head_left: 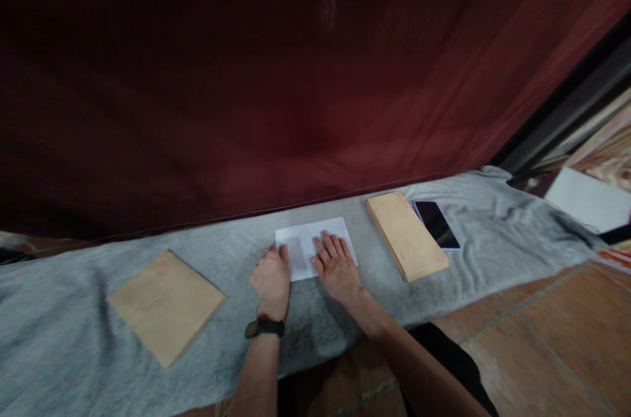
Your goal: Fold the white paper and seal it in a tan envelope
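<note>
A white sheet of paper (302, 247), seemingly folded, lies on the grey cloth in front of me. At its left edge is my left hand (272, 275), fingers curled and thumb over the paper; the fingertips are partly hidden. My right hand (337, 267) rests flat on the right half of the sheet, fingers stretched out and a little apart. To the right sits a stack of brown envelopes (407, 235), apart from my hand. Another brown envelope (166, 308), perhaps more than one, lies turned at an angle on the left, with a small red mark near its top corner.
A phone (437, 225) with a dark screen lies just right of the envelope stack. Grey cloth (236, 338) covers the long narrow surface. Behind it rises a dark red curtain-like wall (315, 108). Tiled floor (557, 331) shows at the lower right, with a white flat object (589, 198) above.
</note>
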`<state>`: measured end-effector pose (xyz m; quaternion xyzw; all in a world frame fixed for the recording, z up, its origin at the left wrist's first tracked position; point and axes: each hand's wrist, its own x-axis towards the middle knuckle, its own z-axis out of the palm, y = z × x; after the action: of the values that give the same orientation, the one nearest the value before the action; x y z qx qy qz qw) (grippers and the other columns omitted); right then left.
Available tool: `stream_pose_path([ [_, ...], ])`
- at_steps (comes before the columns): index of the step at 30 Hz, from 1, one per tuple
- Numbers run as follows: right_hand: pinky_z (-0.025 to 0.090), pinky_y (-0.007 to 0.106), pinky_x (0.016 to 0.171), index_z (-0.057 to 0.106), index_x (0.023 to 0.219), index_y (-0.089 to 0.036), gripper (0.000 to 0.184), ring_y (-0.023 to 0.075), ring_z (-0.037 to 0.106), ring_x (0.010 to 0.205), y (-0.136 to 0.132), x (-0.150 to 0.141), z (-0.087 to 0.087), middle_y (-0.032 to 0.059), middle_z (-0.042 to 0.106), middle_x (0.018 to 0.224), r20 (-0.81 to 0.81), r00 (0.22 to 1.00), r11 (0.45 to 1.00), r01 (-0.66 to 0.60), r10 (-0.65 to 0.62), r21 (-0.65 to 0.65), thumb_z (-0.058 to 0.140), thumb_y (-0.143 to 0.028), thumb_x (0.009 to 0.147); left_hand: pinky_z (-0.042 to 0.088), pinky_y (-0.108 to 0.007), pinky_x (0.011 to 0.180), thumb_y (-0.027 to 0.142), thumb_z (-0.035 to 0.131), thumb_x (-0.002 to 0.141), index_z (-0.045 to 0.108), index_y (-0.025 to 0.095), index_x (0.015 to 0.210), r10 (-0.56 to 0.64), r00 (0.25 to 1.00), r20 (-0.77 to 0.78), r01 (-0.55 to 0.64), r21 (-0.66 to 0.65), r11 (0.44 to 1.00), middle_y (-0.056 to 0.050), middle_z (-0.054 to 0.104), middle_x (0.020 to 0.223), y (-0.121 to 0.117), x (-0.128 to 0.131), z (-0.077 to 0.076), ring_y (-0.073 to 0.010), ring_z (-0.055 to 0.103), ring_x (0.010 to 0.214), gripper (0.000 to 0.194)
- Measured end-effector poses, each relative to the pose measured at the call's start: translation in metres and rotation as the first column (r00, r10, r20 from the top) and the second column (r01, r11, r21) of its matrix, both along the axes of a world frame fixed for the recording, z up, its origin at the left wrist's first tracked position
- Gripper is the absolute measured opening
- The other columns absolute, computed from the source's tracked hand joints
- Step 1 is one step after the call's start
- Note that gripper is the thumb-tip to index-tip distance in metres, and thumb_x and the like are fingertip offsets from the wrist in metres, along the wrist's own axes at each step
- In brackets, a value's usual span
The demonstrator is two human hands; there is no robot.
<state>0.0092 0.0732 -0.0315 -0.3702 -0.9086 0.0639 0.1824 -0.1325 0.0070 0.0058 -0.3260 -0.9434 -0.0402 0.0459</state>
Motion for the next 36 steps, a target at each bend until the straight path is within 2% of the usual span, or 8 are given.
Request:
stream_pose_path([
  [4, 0.024, 0.048, 0.117, 0.039, 0.15, -0.022, 0.051, 0.0273, 0.032, 0.144, -0.002, 0.0, 0.002, 0.0093, 0.035, 0.157, 0.037, 0.999, 1.0, 0.019, -0.019, -0.003, 0.035, -0.041, 0.103, 0.05, -0.036, 0.07, 0.044, 0.03, 0.1, 0.065, 0.013, 0.106, 0.026, 0.999, 0.02, -0.027, 0.021, 0.999, -0.016, 0.072, 0.086, -0.002, 0.0, 0.007, -0.0289, 0.07, 0.083, 0.048],
  [6, 0.024, 0.048, 0.117, 0.038, 0.15, -0.022, 0.051, 0.0275, 0.032, 0.144, -0.002, 0.0, 0.003, 0.0086, 0.033, 0.157, 0.037, 0.999, 1.0, 0.027, -0.027, -0.005, 0.036, -0.041, 0.103, 0.05, -0.039, 0.079, 0.04, 0.031, 0.1, 0.062, 0.011, 0.114, -0.014, 1.0, -0.026, 0.017, 0.086, 0.996, -0.018, 0.07, 0.097, 0.0, 0.003, 0.01, -0.0295, 0.067, 0.095, 0.045],
  [8, 0.023, 0.048, 0.118, 0.038, 0.15, -0.023, 0.051, 0.0279, 0.032, 0.144, -0.002, 0.0, 0.003, 0.0079, 0.032, 0.158, 0.038, 0.999, 0.999, 0.034, -0.034, -0.01, 0.035, -0.04, 0.103, 0.046, -0.04, 0.094, 0.036, 0.03, 0.1, 0.058, 0.009, 0.124, -0.135, 0.988, -0.078, 0.147, 0.172, 0.974, -0.02, 0.066, 0.117, 0.006, 0.011, 0.009, -0.0292, 0.06, 0.114, 0.045],
  [11, 0.021, 0.049, 0.118, 0.037, 0.151, -0.02, 0.051, 0.0289, 0.03, 0.145, -0.002, -0.001, 0.001, 0.0089, 0.03, 0.159, 0.072, 0.997, 1.0, 0.018, -0.016, -0.024, 0.037, -0.033, 0.102, 0.032, -0.04, 0.113, 0.035, 0.031, 0.1, 0.048, 0.009, 0.139, -0.406, 0.912, -0.059, 0.408, 0.243, 0.88, -0.017, 0.048, 0.147, 0.017, 0.03, 0.0, -0.0264, 0.039, 0.139, 0.05],
  [14, 0.02, 0.049, 0.119, 0.03, 0.154, -0.016, 0.058, 0.0297, 0.028, 0.146, 0.0, 0.0, -0.001, 0.0115, 0.026, 0.159, 0.12, 0.992, 0.999, -0.02, 0.023, -0.028, 0.042, -0.025, 0.098, 0.024, -0.043, 0.119, 0.036, 0.028, 0.101, 0.042, 0.013, 0.146, -0.536, 0.844, 0.036, 0.518, 0.212, 0.829, -0.011, 0.039, 0.156, 0.026, 0.047, -0.014, -0.0244, 0.029, 0.146, 0.052],
  [21, 0.021, 0.049, 0.118, 0.03, 0.154, -0.018, 0.055, 0.0295, 0.028, 0.146, 0.0, 0.0, 0.001, 0.0112, 0.027, 0.159, 0.104, 0.995, 0.999, -0.007, 0.012, -0.045, 0.039, -0.023, 0.099, 0.019, -0.042, 0.121, 0.037, 0.023, 0.101, 0.039, 0.011, 0.148, -0.474, 0.878, 0.063, 0.464, 0.129, 0.876, -0.011, 0.038, 0.156, 0.024, 0.045, -0.024, -0.0222, 0.026, 0.147, 0.056],
  [26, 0.024, 0.046, 0.117, 0.039, 0.15, -0.017, 0.051, 0.0277, 0.032, 0.144, 0.003, 0.004, -0.001, 0.0128, 0.033, 0.157, 0.046, 0.996, 0.997, 0.073, -0.072, -0.024, 0.034, -0.037, 0.103, 0.016, -0.044, 0.121, 0.039, 0.025, 0.101, 0.035, 0.007, 0.15, -0.418, 0.909, 0.001, 0.417, 0.063, 0.907, -0.014, 0.031, 0.158, 0.015, 0.032, -0.026, -0.0255, 0.022, 0.149, 0.059],
  [36, 0.023, 0.044, 0.117, 0.035, 0.151, -0.008, 0.06, 0.0275, 0.034, 0.143, 0.018, 0.033, -0.001, 0.0136, 0.034, 0.156, 0.06, 0.988, 0.99, 0.141, -0.141, 0.006, 0.033, -0.044, 0.103, 0.018, -0.043, 0.121, 0.039, 0.027, 0.1, 0.03, 0.006, 0.151, -0.321, 0.946, -0.043, 0.322, 0.022, 0.946, -0.015, 0.032, 0.158, -0.006, 0.008, -0.029, -0.0258, 0.027, 0.147, 0.061],
])
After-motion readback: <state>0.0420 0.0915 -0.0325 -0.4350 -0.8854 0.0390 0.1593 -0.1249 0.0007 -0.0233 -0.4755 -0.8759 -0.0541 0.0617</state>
